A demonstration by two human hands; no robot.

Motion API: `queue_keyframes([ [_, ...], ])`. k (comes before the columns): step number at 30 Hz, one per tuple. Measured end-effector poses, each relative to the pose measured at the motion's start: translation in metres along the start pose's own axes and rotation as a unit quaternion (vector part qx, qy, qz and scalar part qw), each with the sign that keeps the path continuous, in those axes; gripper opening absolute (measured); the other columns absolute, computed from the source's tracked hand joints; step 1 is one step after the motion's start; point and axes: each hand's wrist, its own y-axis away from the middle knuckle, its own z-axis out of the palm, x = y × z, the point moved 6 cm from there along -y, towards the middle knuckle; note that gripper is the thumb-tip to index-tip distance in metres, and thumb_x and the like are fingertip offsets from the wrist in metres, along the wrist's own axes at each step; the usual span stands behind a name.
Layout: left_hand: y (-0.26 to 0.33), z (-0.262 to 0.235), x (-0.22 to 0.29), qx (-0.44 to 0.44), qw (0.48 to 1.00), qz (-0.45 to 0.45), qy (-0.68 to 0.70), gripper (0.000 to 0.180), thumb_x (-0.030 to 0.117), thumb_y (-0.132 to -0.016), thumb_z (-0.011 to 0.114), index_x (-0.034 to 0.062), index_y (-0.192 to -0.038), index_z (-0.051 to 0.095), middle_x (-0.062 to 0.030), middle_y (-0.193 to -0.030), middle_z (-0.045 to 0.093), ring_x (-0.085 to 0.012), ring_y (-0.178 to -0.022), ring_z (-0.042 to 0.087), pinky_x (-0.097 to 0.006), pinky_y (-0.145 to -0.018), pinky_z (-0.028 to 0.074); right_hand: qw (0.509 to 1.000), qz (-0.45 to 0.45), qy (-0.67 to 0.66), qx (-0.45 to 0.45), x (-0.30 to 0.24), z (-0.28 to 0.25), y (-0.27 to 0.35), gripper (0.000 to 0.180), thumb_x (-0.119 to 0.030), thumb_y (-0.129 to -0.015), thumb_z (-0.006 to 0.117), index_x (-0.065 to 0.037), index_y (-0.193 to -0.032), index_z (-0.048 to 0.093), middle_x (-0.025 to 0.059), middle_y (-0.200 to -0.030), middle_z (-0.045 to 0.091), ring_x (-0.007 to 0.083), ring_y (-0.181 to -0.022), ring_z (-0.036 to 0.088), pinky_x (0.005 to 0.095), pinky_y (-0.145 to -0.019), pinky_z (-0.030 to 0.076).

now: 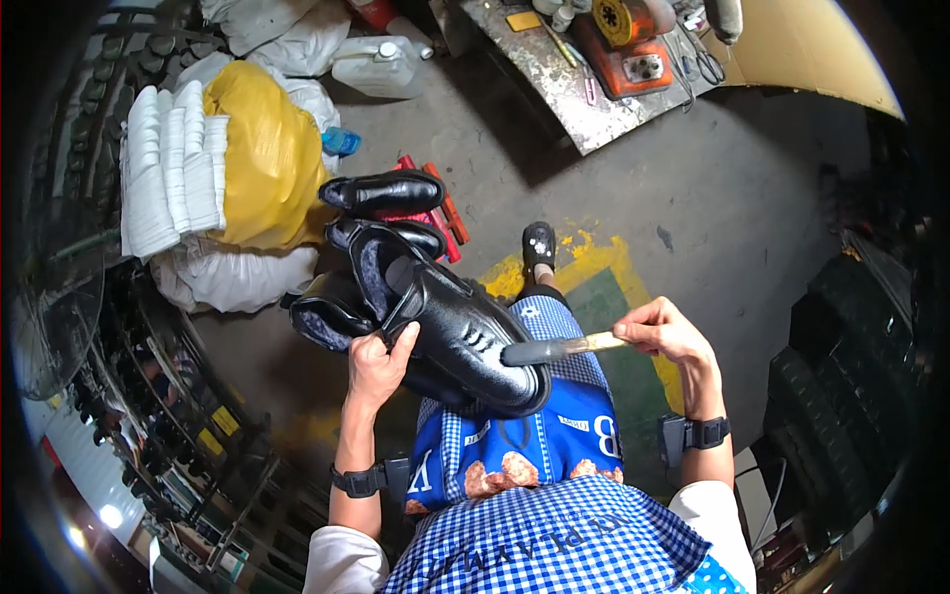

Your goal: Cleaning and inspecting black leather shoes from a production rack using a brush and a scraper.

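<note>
A shiny black leather shoe (pixel 465 332) with a dark furry lining lies tilted in front of my apron, its toe toward the lower right. My left hand (pixel 381 368) grips it by the rim of its opening, thumb up along the side. Between the fingers of my right hand (pixel 665 332) is the pale, worn handle of a brush (pixel 544 351), whose dark grey end touches the shoe's toe. Another black shoe (pixel 332 309) sits just beyond my left hand, partly hidden by the first; whether I hold it too is unclear.
More black shoes (pixel 396 191) rest on a red rack (pixel 455 223) ahead. White and yellow sacks (pixel 262 158) are piled at the left, near a translucent jug (pixel 379 67). A stained worktable (pixel 539 74) bears an orange machine (pixel 628 59). Racks (pixel 198 396) line the left side.
</note>
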Motion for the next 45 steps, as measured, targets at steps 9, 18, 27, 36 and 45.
queue_keyframes([
  [9, 0.011, 0.0, -0.013, -0.008, 0.998, -0.053, 0.016, 0.023, 0.013, -0.077, 0.063, -0.0018, -0.061, 0.056, -0.0147, -0.049, 0.05, -0.0262, -0.041, 0.052, -0.033, -0.04, 0.036, 0.999, 0.021, -0.017, -0.045, 0.002, 0.013, -0.024, 0.017, -0.021, -0.077, 0.064, -0.005, -0.077, 0.067, -0.0053, -0.05, 0.045, 0.0032, -0.042, 0.033, 0.0197, -0.039, 0.023],
  [18, 0.002, 0.009, -0.022, -0.019, 0.997, -0.075, 0.002, 0.02, 0.015, -0.078, 0.062, -0.001, -0.067, 0.058, -0.0165, -0.054, 0.052, -0.0301, -0.047, 0.055, -0.034, -0.043, 0.039, 0.998, 0.046, 0.03, 0.006, 0.0, -0.006, -0.034, 0.017, -0.021, -0.073, 0.065, -0.004, -0.071, 0.067, -0.0035, -0.047, 0.045, 0.0048, -0.041, 0.035, 0.021, -0.039, 0.024],
  [27, -0.015, 0.009, -0.032, -0.015, 0.989, -0.145, 0.03, 0.021, 0.017, -0.08, 0.059, -0.0016, -0.072, 0.06, -0.0175, -0.055, 0.054, -0.0277, -0.05, 0.058, -0.034, -0.047, 0.042, 0.997, 0.013, -0.028, 0.07, -0.025, -0.014, -0.045, 0.016, -0.018, -0.073, 0.064, -0.002, -0.074, 0.066, -0.0031, -0.049, 0.046, 0.0055, -0.042, 0.036, 0.0207, -0.04, 0.026],
  [36, -0.029, 0.014, -0.062, 0.078, 0.965, -0.235, 0.081, 0.027, 0.022, -0.085, 0.054, -0.0041, -0.086, 0.061, -0.0127, -0.068, 0.063, -0.012, -0.062, 0.058, -0.028, -0.058, 0.045, 0.942, -0.142, -0.221, 0.208, -0.006, -0.087, -0.18, 0.039, -0.02, -0.086, 0.05, -0.008, -0.122, 0.043, -0.0018, -0.073, 0.051, 0.0063, -0.058, 0.043, 0.0209, -0.052, 0.037],
  [45, -0.041, 0.045, -0.089, 0.173, 0.909, -0.338, 0.174, 0.027, 0.02, -0.087, 0.052, -0.0056, -0.086, 0.06, -0.002, -0.067, 0.059, -0.0053, -0.064, 0.049, -0.023, -0.059, 0.041, 0.916, -0.189, -0.215, 0.281, -0.068, -0.177, -0.323, 0.048, -0.019, -0.083, 0.055, -0.009, -0.126, 0.039, 0.0062, -0.087, 0.061, 0.0121, -0.064, 0.053, 0.0246, -0.057, 0.043],
])
